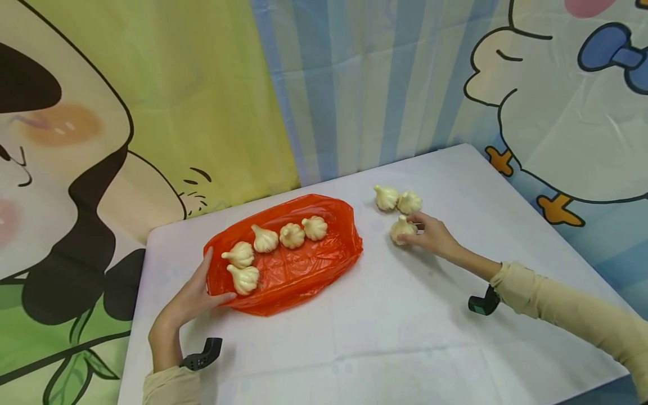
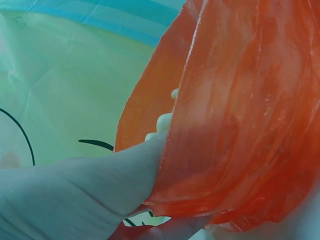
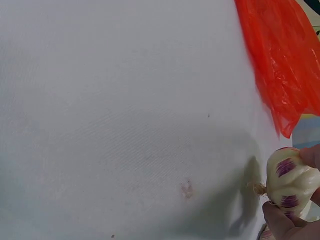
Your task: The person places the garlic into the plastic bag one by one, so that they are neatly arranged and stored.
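Observation:
An open red plastic bag [image 1: 304, 270] lies on the table with several garlic bulbs [image 1: 265, 239] in it. At its left end my left hand [image 1: 187, 298] grips the edge of the bag, the thumb [image 2: 115, 175] over the rim in the left wrist view. Right of the bag, my right hand [image 1: 432, 233] pinches a garlic bulb [image 1: 402, 229] between thumb and fingers. In the right wrist view this bulb [image 3: 290, 181] shows purple streaks and a tuft of roots. Just behind it are two more bulbs [image 1: 386, 198], side by side.
A white cloth covers the table [image 1: 385, 337]. Printed cartoon curtains [image 1: 354, 84] hang behind and at both sides. Each wrist wears a black camera, one left [image 1: 202, 354] and one right [image 1: 484, 302].

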`<state>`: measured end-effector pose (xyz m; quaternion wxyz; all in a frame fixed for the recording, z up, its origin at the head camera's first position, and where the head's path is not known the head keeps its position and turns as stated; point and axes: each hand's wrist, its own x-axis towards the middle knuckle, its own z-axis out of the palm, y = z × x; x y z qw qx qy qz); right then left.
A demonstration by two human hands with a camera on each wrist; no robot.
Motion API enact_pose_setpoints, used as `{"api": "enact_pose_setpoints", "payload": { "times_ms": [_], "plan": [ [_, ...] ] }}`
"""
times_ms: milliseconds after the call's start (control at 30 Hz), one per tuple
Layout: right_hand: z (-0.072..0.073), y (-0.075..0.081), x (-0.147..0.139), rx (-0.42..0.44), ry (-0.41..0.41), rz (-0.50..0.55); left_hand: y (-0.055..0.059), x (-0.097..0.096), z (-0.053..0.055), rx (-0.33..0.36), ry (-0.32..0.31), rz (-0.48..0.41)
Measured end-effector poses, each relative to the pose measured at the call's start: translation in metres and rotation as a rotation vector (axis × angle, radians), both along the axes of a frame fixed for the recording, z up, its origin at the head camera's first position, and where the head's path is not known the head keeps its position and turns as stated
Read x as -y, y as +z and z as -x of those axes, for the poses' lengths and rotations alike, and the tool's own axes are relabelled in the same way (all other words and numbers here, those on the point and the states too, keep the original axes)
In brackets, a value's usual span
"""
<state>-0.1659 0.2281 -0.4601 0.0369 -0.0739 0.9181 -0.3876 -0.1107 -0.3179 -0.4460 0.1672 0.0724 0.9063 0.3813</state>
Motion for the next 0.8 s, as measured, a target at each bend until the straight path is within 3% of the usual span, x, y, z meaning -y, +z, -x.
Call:
{"api": "enact_pose_setpoints", "payload": {
  "times_ms": [267, 467, 800],
  "plan": [
    [-0.002, 0.022, 0.015, 0.010, 0.049, 0.050, 0.000, 0.000, 0.000, 0.004, 0.004, 0.004],
    [-0.010, 0.044, 0.033, 0.058, 0.073, 0.158, -0.001, -0.003, 0.001, -0.014, -0.014, -0.011],
    [-0.028, 0.079, 0.075, 0.063, 0.249, 0.292, 0.001, -0.003, 0.000, -0.024, -0.018, -0.017]
  ]
}}
